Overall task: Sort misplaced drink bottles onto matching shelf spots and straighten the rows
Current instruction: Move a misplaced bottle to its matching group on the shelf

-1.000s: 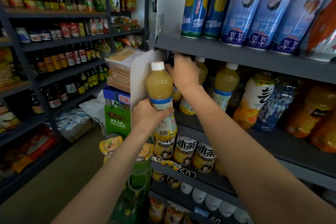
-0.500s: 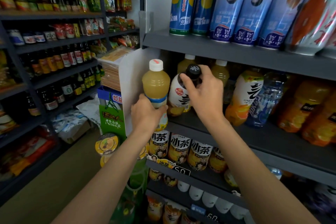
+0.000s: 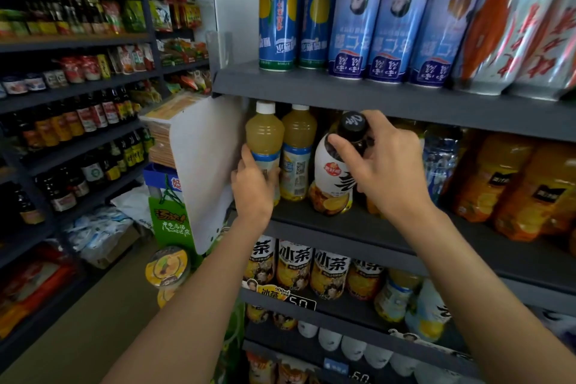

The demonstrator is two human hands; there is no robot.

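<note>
the left hand [image 3: 254, 188] grips a pale-yellow juice bottle with white cap [image 3: 265, 146] at the dark shelf [image 3: 358, 227] end; the right hand [image 3: 386, 170] pinches a black-capped white-sleeved bottle [image 3: 335, 178] standing alongside. sorting looks midway, rows beyond unstraightened.

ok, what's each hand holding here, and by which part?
Left hand grips the white-capped yellow juice bottle round its lower body. Right hand holds the black-capped bottle at its neck, just under the cap.

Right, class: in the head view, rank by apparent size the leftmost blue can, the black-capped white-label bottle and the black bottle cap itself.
1. Tall blue can, largest.
2. Black-capped white-label bottle, though nearer the camera, so unsure.
3. Black bottle cap, clearly smallest.
</note>
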